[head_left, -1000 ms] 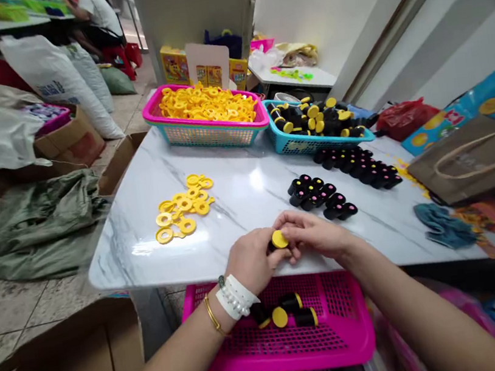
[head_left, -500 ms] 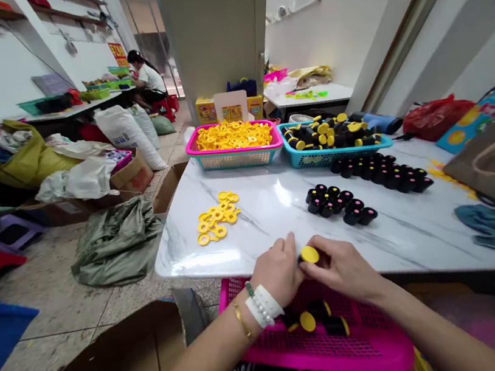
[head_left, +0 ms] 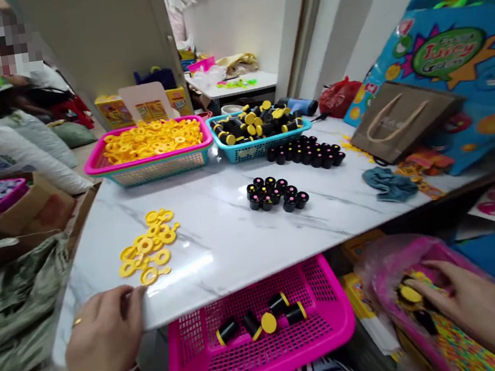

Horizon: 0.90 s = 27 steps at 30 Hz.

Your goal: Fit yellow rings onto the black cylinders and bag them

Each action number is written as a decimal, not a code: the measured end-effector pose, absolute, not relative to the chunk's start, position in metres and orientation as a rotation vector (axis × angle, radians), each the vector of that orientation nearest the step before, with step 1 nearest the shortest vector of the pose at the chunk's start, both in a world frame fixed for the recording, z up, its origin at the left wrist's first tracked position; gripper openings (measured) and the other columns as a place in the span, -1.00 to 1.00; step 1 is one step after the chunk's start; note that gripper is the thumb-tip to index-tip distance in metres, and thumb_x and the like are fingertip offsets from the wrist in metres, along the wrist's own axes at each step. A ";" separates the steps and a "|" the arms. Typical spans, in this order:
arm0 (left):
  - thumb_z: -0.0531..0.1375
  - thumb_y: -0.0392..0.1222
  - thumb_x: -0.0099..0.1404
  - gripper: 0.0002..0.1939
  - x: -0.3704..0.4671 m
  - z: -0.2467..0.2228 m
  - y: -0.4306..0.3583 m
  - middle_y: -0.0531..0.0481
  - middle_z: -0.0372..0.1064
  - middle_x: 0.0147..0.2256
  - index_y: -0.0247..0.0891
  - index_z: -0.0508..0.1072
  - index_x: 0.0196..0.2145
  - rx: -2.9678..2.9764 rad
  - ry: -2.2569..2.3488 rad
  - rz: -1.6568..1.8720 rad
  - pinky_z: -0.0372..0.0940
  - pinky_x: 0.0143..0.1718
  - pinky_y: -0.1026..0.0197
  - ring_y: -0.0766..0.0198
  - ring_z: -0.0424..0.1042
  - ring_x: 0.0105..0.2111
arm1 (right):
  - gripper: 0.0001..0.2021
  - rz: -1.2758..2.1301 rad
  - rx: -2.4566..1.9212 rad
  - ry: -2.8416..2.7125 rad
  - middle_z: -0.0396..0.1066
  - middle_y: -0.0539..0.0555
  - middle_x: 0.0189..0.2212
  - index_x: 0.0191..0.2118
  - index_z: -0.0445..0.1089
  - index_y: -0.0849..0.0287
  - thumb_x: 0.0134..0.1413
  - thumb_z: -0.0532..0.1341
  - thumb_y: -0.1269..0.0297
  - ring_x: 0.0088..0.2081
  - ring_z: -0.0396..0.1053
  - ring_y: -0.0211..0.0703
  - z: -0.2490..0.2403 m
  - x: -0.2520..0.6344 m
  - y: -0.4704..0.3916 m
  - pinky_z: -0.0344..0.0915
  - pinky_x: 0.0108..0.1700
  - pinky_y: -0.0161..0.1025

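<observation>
Grips, since the earlier view: parted from the middle, left grip (head_left: 105, 331) gone out to the near-left edge of the tabletop (head_left: 232, 240), right grip (head_left: 480, 300) gone down to the far right.
Count in the near pink basket (head_left: 343, 313): up from 4 to 5 yellow-capped cylinders (head_left: 251, 325).
Looks of the 5: short, black, with a flat round yellow disc on 1 end; 4 lying on their sides, 1 with its yellow face turned to the view.
Place of the 5: loose in the near pink basket, just below the tabletop edge, above the lap.
Right grip: over a lined pink bin (head_left: 435, 246), thumb and fingers at 1 more capped piece (head_left: 410, 293); blurred, cannot tell whether gripping or only touching.
Lined pink bin: 1, multicoloured bits (head_left: 462, 339) inside, 1 dark piece (head_left: 426, 321) just below the capped piece.
Left grip: half curled at the tabletop edge, near the yellow rings (head_left: 137, 250); cannot tell whether holding anything.
Yellow rings: roughly 10, overlapping, too tangled for an exact count.
Black upright pieces: 2 clusters, about 11 in the nearer (head_left: 276, 193), more in the farther (head_left: 305, 151); pink or yellow dots on top.
Back of tabletop: 1 pink-rimmed basket (head_left: 96, 164) heaped with yellow rings, 1 blue basket (head_left: 251, 148) of black-and-yellow pieces.
</observation>
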<state>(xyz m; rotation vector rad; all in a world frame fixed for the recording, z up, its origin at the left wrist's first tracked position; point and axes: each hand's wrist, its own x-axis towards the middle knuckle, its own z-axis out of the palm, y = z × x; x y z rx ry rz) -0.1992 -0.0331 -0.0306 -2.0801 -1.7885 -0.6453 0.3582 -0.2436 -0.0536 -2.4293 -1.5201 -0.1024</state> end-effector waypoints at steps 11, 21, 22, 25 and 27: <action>0.11 -0.24 0.36 -0.86 -0.151 -0.024 -0.044 -0.14 0.37 -0.18 -0.24 0.44 -0.16 -2.377 -1.501 -0.648 0.35 -0.08 0.08 0.10 0.38 -0.16 | -0.86 0.097 -1.550 -1.966 0.46 0.10 -0.24 -0.13 0.42 0.13 0.26 0.17 0.27 -0.21 0.44 -0.12 -0.024 0.213 -0.134 0.35 -0.09 -0.19; 0.23 -0.19 0.29 -0.54 -0.110 -0.017 -0.056 -0.25 0.30 -0.02 -0.31 0.29 0.11 -2.566 -1.462 -0.783 0.28 0.04 -0.11 -0.03 0.31 -0.01 | -0.52 0.276 -1.201 -2.158 0.29 0.28 0.13 0.14 0.30 0.28 0.14 0.27 0.21 0.16 0.20 0.14 -0.010 0.134 -0.070 0.28 0.15 0.09; 0.22 -0.22 0.29 -0.53 -0.111 -0.019 -0.060 -0.24 0.30 -0.01 -0.29 0.27 0.14 -2.620 -1.428 -0.756 0.28 0.03 -0.10 -0.03 0.31 -0.01 | -0.42 0.283 -1.162 -2.232 0.22 0.27 0.20 0.21 0.23 0.29 0.12 0.29 0.18 0.21 0.13 0.17 -0.012 0.128 -0.067 0.24 0.19 0.11; 0.16 -0.37 0.31 -0.57 -0.104 -0.025 -0.075 -0.21 0.32 -0.05 -0.26 0.28 0.12 -2.706 -1.348 -0.782 0.31 -0.01 -0.02 0.05 0.34 -0.05 | -0.36 0.243 -1.011 -2.398 0.16 0.24 0.27 0.28 0.14 0.34 0.14 0.28 0.20 0.26 0.06 0.20 -0.025 0.113 -0.065 0.20 0.22 0.12; 0.13 -0.41 0.32 -0.68 -0.091 -0.026 -0.082 -0.19 0.33 -0.11 -0.28 0.32 0.02 -2.697 -1.379 -0.856 0.34 -0.06 0.04 0.10 0.35 -0.12 | -0.52 0.157 -0.940 -2.397 0.28 0.26 0.19 0.21 0.23 0.38 0.22 0.20 0.32 0.18 0.18 0.14 -0.035 0.107 -0.066 0.25 0.18 0.08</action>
